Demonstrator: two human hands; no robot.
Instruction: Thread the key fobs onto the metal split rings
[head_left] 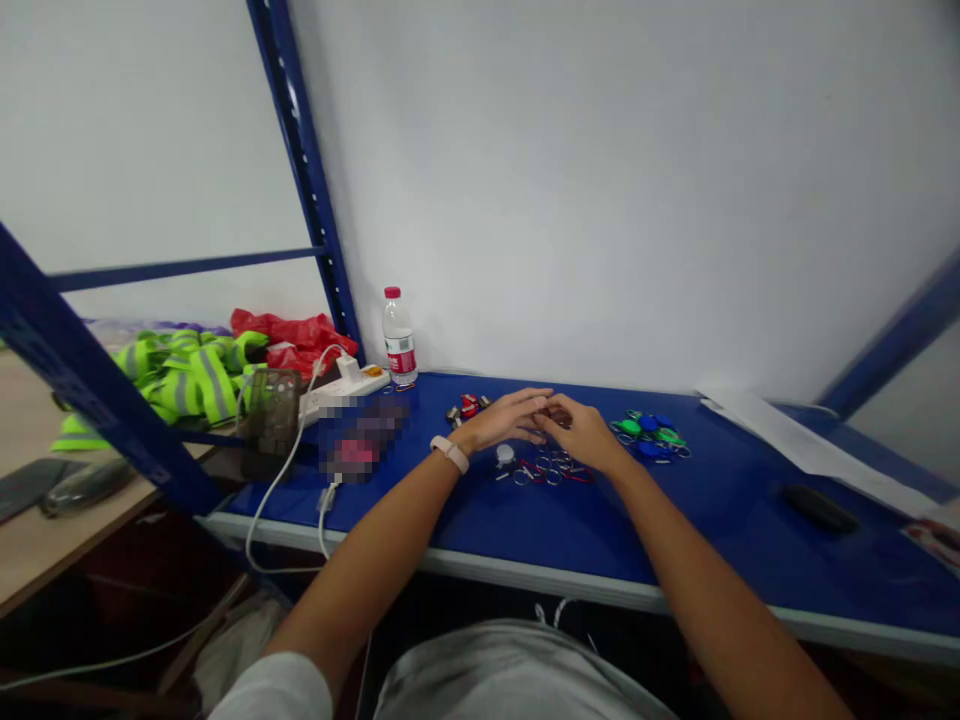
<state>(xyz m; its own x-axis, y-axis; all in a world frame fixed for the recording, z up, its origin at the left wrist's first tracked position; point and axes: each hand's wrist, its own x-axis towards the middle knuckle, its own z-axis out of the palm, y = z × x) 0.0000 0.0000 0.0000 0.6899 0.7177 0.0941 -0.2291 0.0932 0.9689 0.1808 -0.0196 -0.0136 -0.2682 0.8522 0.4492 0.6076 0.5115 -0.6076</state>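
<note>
My left hand (pixel 504 420), with a pale band on its wrist, reaches over the blue table with its fingers and thumb meeting the other hand. My right hand (pixel 582 432) is curled, its fingertips touching those of the left. Whatever small thing lies between the fingertips is hidden. Below the hands is a loose group of metal key rings (pixel 553 474) with red pieces among them. A round white piece (pixel 505 455) lies at its left. Small red and black pieces (pixel 469 407) sit beyond my left wrist. Right of my right hand is a pile of green and blue round tags with rings (pixel 651 434).
A water bottle (pixel 400 340) stands by the wall, near a white power strip (pixel 330 398) with a plug and cables. A black object (pixel 820 508) and white paper sheets (pixel 795 432) lie at the right. Blue shelf posts (pixel 304 150) frame the table (pixel 480 520).
</note>
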